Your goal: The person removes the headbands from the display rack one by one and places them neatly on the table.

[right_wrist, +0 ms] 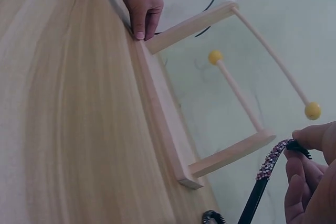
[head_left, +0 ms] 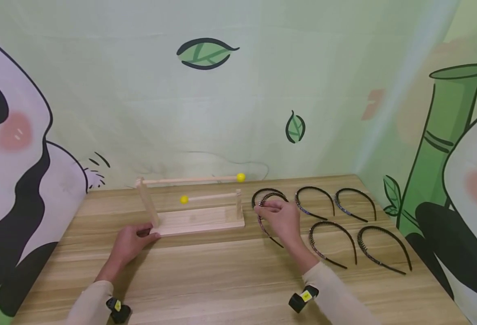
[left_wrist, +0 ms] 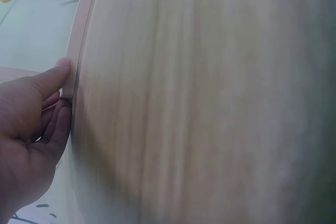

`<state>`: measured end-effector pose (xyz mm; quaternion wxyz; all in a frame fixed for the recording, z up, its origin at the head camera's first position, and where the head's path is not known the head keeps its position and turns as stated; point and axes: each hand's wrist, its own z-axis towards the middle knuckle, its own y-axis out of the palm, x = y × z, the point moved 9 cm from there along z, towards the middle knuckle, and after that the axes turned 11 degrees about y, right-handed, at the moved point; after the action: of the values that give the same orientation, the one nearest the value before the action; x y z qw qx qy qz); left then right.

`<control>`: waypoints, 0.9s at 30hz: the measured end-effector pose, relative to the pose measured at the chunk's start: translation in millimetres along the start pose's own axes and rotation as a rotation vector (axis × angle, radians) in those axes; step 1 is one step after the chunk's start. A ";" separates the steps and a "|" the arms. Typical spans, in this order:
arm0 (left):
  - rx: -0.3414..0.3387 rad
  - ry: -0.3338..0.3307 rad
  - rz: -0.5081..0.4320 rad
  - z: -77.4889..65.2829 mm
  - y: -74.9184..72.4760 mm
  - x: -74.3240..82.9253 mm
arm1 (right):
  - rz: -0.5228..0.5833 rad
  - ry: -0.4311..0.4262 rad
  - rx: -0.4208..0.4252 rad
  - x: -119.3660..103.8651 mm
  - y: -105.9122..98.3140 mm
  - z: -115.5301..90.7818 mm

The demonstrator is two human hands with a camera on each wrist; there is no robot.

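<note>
A pale wooden rack point(head_left: 202, 222) has a flat base, two uprights and two horizontal rods, each tipped with a yellow ball point(head_left: 240, 177). My left hand point(head_left: 128, 244) grips the base's front left corner; the left wrist view shows the thumb point(left_wrist: 59, 73) on its edge and the other fingers curled beside it. Right of the rack, my right hand point(head_left: 282, 220) pinches a black headband point(right_wrist: 269, 163) with a glittery decorated section, raised off the table near the rods' ball end. Part of the headband is hidden by the fingers.
Several similar headbands lie on the wood-grain table point(head_left: 206, 280) to the right, among them one in the front row point(head_left: 333, 223) and one at the far right point(head_left: 389, 229). Another headband point(head_left: 259, 194) lies just behind the right hand. A printed cloth backdrop point(head_left: 141, 99) rises behind the table.
</note>
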<state>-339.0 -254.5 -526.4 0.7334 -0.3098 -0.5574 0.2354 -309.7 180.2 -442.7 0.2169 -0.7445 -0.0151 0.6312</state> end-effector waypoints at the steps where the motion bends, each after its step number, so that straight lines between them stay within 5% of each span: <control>1: 0.001 0.002 0.002 0.1 0.1 0.2 | -0.001 0.000 -0.002 2.6 0.8 -0.3; 27: -0.001 0.000 0.002 0.0 1.3 -1.4 | 0.002 0.114 0.018 54.9 8.2 -5.0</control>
<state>-339.3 -254.6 -528.3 0.7329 -0.3107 -0.5574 0.2356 -295.9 187.5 -496.1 0.2232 -0.7773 0.0037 0.5882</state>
